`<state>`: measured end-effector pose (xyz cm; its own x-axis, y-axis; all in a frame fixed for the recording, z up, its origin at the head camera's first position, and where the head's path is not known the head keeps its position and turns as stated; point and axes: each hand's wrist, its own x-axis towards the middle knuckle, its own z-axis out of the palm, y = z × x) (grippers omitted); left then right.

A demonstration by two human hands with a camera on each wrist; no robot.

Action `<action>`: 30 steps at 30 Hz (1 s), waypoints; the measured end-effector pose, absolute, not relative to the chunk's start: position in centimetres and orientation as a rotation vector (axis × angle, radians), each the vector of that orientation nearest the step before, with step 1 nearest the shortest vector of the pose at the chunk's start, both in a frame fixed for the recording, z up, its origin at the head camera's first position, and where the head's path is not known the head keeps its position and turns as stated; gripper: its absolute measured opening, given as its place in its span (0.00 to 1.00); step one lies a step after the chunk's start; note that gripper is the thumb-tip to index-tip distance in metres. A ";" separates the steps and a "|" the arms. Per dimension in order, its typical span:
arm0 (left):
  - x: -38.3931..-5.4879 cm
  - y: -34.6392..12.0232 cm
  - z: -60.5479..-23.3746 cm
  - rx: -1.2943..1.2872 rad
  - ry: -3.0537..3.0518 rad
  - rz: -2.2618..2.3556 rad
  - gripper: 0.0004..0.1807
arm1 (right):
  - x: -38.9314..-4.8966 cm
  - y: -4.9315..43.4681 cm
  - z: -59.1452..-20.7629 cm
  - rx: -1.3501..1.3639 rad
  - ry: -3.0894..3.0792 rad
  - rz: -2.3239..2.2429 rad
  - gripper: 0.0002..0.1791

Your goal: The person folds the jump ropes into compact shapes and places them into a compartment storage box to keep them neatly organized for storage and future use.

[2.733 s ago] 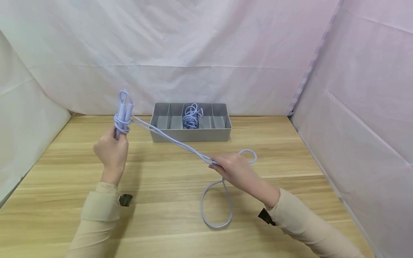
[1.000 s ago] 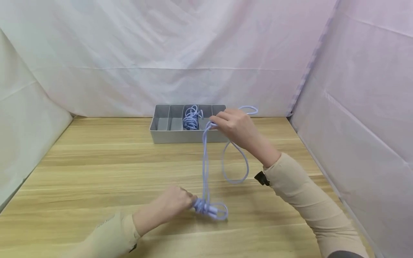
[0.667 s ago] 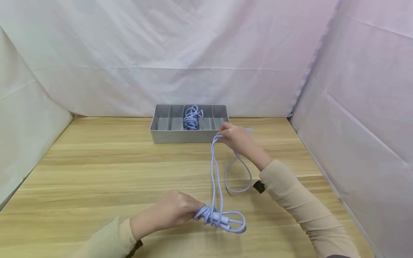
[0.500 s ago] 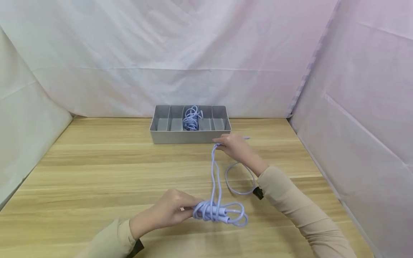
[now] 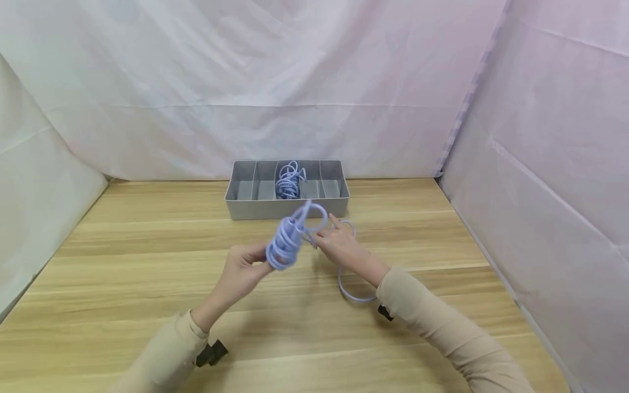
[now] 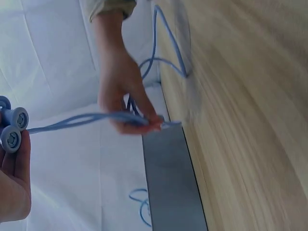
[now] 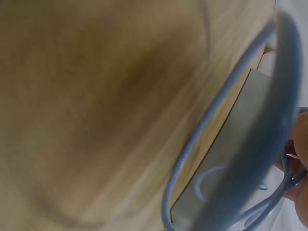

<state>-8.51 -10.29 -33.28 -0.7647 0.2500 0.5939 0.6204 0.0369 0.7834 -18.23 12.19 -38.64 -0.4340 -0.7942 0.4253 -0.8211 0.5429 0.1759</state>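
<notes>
L hand grips rope bundle – 2 wrapped handles – above table, near side of tray. R hand pinches loose cord. Step: prob. winding. Next turn calls for taut cord round handles.

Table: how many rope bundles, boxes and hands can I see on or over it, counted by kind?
Rope bundles: 2 (held bundle, boxed bundle)
Box: 1
Hands: 2 (left hand, right hand)
Total: 5

Wooden table, grey box (cord inside), white cloth
</notes>
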 end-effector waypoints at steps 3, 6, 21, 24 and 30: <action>-9.3 -11.0 -33.4 -0.774 -1.957 -1.922 0.21 | -17.7 12.0 -38.7 1.306 -2.379 0.071 0.10; -9.7 -11.6 -33.5 -0.561 -1.929 -2.048 0.28 | -17.3 12.0 -38.7 1.307 -2.400 0.093 0.07; -11.9 -13.3 -35.4 0.206 -1.835 -2.182 0.17 | -14.8 10.9 -38.2 1.397 -2.332 0.217 0.14; -11.9 -13.7 -35.6 0.242 -1.848 -2.155 0.17 | -14.6 10.8 -38.1 1.346 -2.314 0.209 0.09; -11.9 -14.0 -35.9 0.251 -1.869 -2.141 0.18 | -14.5 10.7 -38.0 1.261 -2.270 0.190 0.07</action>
<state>-11.86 -13.96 -35.87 -0.9433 -0.3270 0.0572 0.1008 -0.1180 0.9879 -14.50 10.66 -37.95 -0.4227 -0.7476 0.5123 -0.8224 0.5539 0.1297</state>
